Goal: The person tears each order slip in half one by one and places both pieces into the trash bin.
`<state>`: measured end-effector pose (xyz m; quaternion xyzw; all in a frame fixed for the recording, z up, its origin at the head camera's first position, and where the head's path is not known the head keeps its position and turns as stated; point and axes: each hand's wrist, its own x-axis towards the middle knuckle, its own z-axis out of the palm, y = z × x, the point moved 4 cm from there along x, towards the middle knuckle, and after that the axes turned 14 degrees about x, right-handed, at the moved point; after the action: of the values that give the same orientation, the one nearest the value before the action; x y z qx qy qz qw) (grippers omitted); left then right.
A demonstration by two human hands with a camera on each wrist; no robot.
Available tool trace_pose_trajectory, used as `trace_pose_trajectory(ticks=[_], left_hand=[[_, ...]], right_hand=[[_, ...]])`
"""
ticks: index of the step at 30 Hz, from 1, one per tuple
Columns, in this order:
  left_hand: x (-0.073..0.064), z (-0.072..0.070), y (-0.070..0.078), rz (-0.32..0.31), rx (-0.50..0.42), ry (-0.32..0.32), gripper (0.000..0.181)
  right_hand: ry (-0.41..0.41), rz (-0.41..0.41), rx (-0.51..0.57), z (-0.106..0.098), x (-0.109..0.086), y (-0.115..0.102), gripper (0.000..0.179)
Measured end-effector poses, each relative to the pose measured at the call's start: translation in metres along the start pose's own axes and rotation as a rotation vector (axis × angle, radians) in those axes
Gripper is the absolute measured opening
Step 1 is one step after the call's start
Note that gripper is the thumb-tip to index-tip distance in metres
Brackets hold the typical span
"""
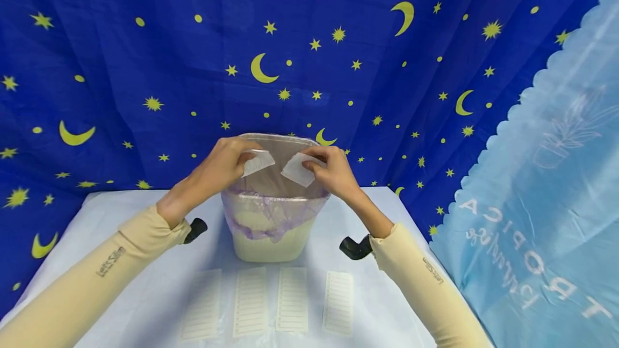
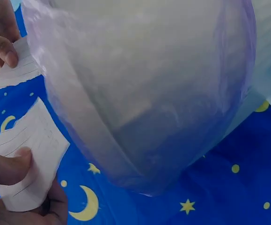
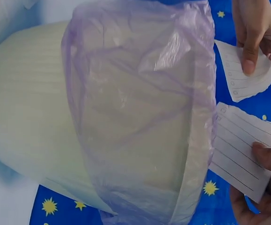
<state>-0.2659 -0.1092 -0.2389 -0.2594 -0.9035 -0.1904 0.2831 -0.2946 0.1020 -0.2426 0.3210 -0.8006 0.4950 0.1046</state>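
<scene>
In the head view a cream bin (image 1: 271, 248) stands on the table, its mouth lined with a thin purple bag (image 1: 295, 211). Above that mouth my left hand (image 1: 217, 168) pinches a white piece of lined paper (image 1: 261, 162) between thumb and fingers. My right hand (image 1: 337, 172) likewise pinches a second lined piece (image 1: 296, 171). The two pieces are apart, and each has a ragged, torn-looking edge. Both wrist views show them close up: the left hand's piece (image 2: 39, 150) and the right hand's piece (image 3: 243, 150) are beside the bag-covered rim.
Several lined paper slips (image 1: 250, 302) lie in a row on the white-covered table (image 1: 387, 305), in front of the bin. A blue cloth with moons and stars (image 1: 193, 69) hangs behind. At the right hangs a light blue cloth (image 1: 546, 176) with lettering.
</scene>
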Motion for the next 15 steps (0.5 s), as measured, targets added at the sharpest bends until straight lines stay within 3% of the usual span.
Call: trace_pose_trajectory(ticks=[5,15], left_hand=[[0.007,0.007,-0.008,-0.012,0.029,-0.087,0.024],[0.015,0.008,-0.016,-0.04,0.086,-0.225,0.052]], right_hand=[[0.034,0.011,-0.02,0.001,0.01,0.005,0.014],[0.011,0.069,-0.04,0.008,0.022,0.017,0.009]])
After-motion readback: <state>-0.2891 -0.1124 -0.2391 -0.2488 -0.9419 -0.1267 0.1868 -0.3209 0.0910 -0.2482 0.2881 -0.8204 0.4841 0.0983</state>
